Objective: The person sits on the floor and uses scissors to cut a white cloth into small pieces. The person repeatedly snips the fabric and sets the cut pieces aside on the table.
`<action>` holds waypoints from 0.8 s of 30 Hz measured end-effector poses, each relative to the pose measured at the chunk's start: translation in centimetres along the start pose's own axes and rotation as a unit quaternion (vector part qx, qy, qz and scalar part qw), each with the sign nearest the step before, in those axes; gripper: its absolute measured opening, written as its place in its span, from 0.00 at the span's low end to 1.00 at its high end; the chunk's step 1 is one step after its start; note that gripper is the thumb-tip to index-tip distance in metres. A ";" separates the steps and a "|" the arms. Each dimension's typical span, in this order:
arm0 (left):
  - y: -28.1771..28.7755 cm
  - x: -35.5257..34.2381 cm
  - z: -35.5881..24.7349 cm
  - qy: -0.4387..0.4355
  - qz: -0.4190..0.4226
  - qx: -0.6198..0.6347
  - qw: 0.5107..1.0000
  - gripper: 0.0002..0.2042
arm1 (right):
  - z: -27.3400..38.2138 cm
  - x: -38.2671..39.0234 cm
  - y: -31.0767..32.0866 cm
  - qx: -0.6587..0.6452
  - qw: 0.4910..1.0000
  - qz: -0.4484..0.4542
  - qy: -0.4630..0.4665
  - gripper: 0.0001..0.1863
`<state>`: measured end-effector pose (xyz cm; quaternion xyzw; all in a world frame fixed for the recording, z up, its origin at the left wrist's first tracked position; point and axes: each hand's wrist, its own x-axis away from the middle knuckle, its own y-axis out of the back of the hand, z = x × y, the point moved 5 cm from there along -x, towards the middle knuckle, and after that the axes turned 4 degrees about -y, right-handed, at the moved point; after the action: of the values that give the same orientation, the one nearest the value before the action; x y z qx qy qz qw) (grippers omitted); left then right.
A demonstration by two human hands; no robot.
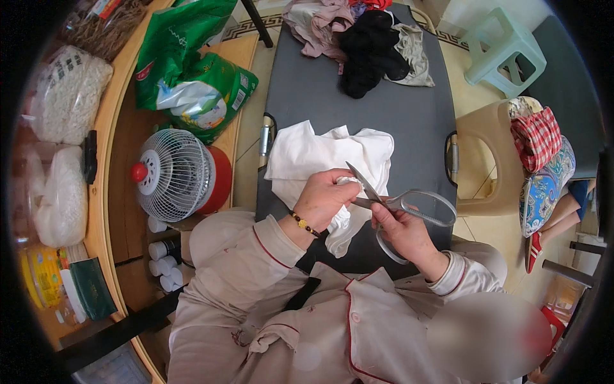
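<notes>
My left hand (323,198) pinches a fold of a white cloth (307,153) that lies on a grey folding cot (358,109). A beaded bracelet sits on that wrist. My right hand (404,233) grips large grey-handled scissors (409,205), fingers through the loops. The blades are open and point up-left, with the cloth's pinched edge between them just beside my left fingers. Part of the cloth hangs down over the cot's near edge below my left hand.
Crumpled pink, black and grey clothes (358,38) lie at the cot's far end. A white-and-red table fan (176,176) and green plastic bags (192,70) stand on the wooden table at left. A tan plastic chair (489,160) with patterned fabrics and a pale green stool (505,48) stand right.
</notes>
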<state>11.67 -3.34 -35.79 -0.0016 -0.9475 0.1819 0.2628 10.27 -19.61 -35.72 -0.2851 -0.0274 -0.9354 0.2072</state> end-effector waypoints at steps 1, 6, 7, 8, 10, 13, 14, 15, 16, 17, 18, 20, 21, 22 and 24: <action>0.1 -0.1 0.1 -0.004 -0.004 -0.008 1.000 0.13 | -0.1 0.0 0.0 -0.002 1.000 0.002 0.003 0.14; 0.8 -0.2 0.0 -0.049 -0.023 -0.075 0.996 0.12 | -0.1 -0.1 -0.2 -0.003 1.000 0.014 0.013 0.13; 0.8 -0.2 -0.1 -0.068 -0.022 -0.093 0.993 0.12 | -0.1 -0.1 -0.2 0.004 1.000 0.016 0.017 0.13; 0.8 -0.2 0.0 -0.047 -0.022 -0.099 0.994 0.11 | -0.1 -0.1 -0.1 0.002 1.000 0.015 0.007 0.13; 0.7 0.0 -0.1 -0.004 -0.020 -0.110 0.994 0.10 | 0.2 -0.1 0.0 -0.001 1.000 0.013 -0.014 0.15; 0.6 0.2 -0.1 0.019 0.018 -0.077 0.997 0.10 | 0.2 -0.2 0.4 -0.026 0.999 -0.004 -0.035 0.15; 0.5 0.2 -0.1 0.022 0.032 -0.057 0.998 0.10 | 0.2 -0.2 0.4 -0.032 0.999 -0.001 -0.028 0.15; 0.5 0.2 -0.2 0.025 0.046 -0.036 0.998 0.10 | 0.2 -0.3 0.4 -0.038 0.999 0.001 -0.020 0.15; 0.4 0.2 -0.2 0.028 0.060 -0.016 0.998 0.10 | 0.2 -0.4 0.4 -0.045 0.999 0.005 -0.012 0.15; 0.4 0.2 -0.1 0.032 0.060 -0.006 0.998 0.10 | 0.2 -0.3 0.4 -0.037 0.999 0.003 -0.013 0.15; 0.2 0.2 0.0 0.036 0.061 0.005 0.998 0.09 | 0.2 -0.3 0.4 -0.029 0.999 0.001 -0.014 0.15; 0.1 0.2 0.1 0.049 0.068 0.020 0.996 0.09 | 0.1 -0.3 0.4 -0.024 1.000 0.001 -0.012 0.15; 0.0 0.3 0.2 0.059 0.075 0.024 0.995 0.08 | 0.0 -0.4 0.4 -0.026 1.000 0.002 -0.008 0.15; 0.0 0.3 0.3 0.069 0.082 0.029 0.994 0.08 | -0.1 -0.4 0.4 -0.028 1.000 0.003 -0.005 0.15; -0.1 0.2 0.4 0.059 0.085 0.025 0.994 0.08 | 0.1 -0.3 0.2 -0.025 1.000 0.001 0.002 0.14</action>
<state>11.31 -3.57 -35.98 -0.0865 -0.9219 0.2270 0.3018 10.63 -19.66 -35.81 -0.2882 -0.0032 -0.9363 0.2009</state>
